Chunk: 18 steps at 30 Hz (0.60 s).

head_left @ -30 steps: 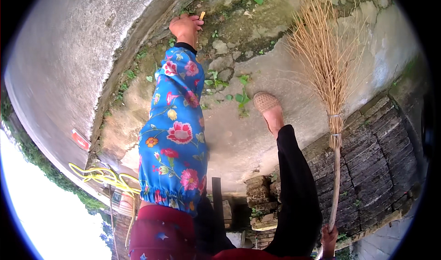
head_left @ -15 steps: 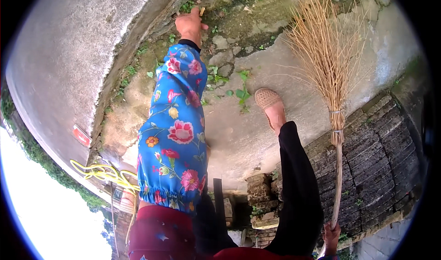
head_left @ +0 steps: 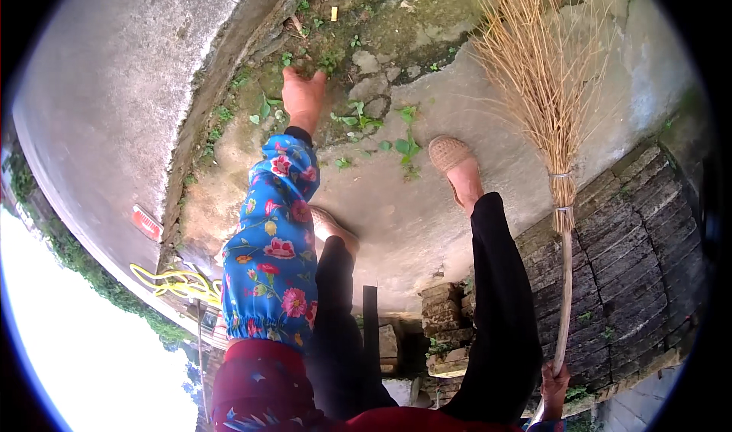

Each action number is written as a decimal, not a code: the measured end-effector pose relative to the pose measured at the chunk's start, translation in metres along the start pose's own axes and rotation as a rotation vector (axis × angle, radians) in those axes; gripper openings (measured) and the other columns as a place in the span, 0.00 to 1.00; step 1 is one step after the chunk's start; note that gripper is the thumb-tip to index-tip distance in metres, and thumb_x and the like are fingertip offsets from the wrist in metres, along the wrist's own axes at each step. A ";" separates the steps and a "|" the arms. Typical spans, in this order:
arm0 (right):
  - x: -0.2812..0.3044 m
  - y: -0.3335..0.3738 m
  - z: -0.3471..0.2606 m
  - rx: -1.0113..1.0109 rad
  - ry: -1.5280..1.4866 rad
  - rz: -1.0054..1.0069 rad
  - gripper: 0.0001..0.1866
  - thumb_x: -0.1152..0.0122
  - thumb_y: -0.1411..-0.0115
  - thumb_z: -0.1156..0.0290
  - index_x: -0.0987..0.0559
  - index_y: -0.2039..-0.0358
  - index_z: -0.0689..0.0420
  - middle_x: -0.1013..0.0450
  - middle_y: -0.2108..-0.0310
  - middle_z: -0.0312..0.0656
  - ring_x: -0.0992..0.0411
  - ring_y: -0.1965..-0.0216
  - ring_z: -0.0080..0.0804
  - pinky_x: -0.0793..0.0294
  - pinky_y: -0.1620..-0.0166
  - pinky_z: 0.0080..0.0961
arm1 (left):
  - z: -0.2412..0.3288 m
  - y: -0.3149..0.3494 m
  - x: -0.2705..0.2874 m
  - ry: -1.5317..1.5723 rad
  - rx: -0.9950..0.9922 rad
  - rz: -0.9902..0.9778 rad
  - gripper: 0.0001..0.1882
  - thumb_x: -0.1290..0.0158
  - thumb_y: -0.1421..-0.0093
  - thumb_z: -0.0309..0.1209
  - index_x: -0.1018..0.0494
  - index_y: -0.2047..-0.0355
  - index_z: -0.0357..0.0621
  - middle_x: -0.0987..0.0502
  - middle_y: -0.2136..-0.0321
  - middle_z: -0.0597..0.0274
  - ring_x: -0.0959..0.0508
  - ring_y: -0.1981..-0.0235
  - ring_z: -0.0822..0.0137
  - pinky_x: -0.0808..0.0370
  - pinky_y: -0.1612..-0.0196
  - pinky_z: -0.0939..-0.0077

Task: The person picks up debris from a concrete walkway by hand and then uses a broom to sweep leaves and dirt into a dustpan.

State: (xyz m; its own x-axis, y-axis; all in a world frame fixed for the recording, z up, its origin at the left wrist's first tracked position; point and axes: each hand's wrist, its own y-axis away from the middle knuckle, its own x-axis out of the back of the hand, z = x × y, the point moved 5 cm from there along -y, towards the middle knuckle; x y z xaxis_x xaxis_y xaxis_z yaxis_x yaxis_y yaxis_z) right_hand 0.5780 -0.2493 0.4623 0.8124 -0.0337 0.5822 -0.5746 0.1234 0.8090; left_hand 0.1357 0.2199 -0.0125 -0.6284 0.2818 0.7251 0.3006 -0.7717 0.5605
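My left hand (head_left: 303, 98), in a blue flowered sleeve cover, reaches down to the mossy ground beside the concrete ledge. Its fingers curl downward and are partly hidden; what they hold cannot be made out. A small green weed (head_left: 329, 63) stands right by its fingertips, and a leafy weed (head_left: 266, 109) grows beside the wrist. At the lower right my right hand (head_left: 555, 382) is closed round the wooden handle of a twig broom (head_left: 563, 203). The broom's bristles fan out away from me over the concrete.
A raised concrete slab (head_left: 130, 89) lies on the left, with a red brush (head_left: 146, 223) and a yellow hose (head_left: 179, 283) near its edge. Stacked dark tiles (head_left: 625, 256) stand on the right. More weeds (head_left: 408, 146) sprout from cracks before my feet. A small yellowish scrap (head_left: 334, 13) lies farther off.
My left hand has drawn back toward me and slightly left, uncovering the yellowish scrap. My left shoe has come into view. The right hand still holds the broom in nearly the same place.
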 end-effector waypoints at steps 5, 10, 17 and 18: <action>-0.001 -0.010 0.011 -0.011 -0.029 0.044 0.06 0.42 0.47 0.73 0.31 0.73 0.57 0.42 0.86 0.26 0.49 0.86 0.11 0.52 0.84 0.14 | -0.008 -0.058 0.022 -0.255 0.105 0.062 0.27 0.49 0.52 0.48 0.34 0.62 0.37 0.26 0.64 0.43 0.27 0.60 0.47 0.31 0.57 0.62; -0.021 -0.020 0.009 0.052 -0.043 -0.019 0.07 0.42 0.47 0.73 0.31 0.73 0.56 0.41 0.84 0.25 0.49 0.86 0.10 0.52 0.85 0.13 | -0.017 -0.087 0.030 -0.287 -0.111 -0.033 0.15 0.50 0.52 0.38 0.29 0.65 0.44 0.25 0.67 0.50 0.26 0.62 0.51 0.30 0.60 0.63; -0.036 -0.007 0.014 -0.019 -0.131 -0.129 0.08 0.42 0.47 0.70 0.33 0.72 0.54 0.40 0.86 0.27 0.48 0.91 0.11 0.51 0.90 0.13 | -0.036 0.016 -0.018 -0.105 -0.204 -0.303 0.14 0.44 0.56 0.37 0.29 0.69 0.43 0.25 0.77 0.56 0.25 0.74 0.59 0.29 0.68 0.70; -0.036 -0.006 0.015 -0.002 -0.104 -0.112 0.08 0.42 0.47 0.70 0.33 0.72 0.54 0.40 0.86 0.27 0.48 0.91 0.11 0.50 0.90 0.12 | -0.033 0.036 -0.027 -0.166 -0.183 -0.343 0.19 0.42 0.57 0.40 0.29 0.67 0.43 0.24 0.73 0.56 0.24 0.69 0.57 0.29 0.65 0.69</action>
State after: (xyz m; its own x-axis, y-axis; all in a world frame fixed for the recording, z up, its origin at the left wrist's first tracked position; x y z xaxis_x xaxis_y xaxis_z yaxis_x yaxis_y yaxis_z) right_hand 0.5507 -0.2641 0.4374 0.8567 -0.1501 0.4935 -0.4806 0.1149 0.8694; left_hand 0.1393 0.1657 -0.0254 -0.5410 0.6165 0.5720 -0.0472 -0.7013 0.7113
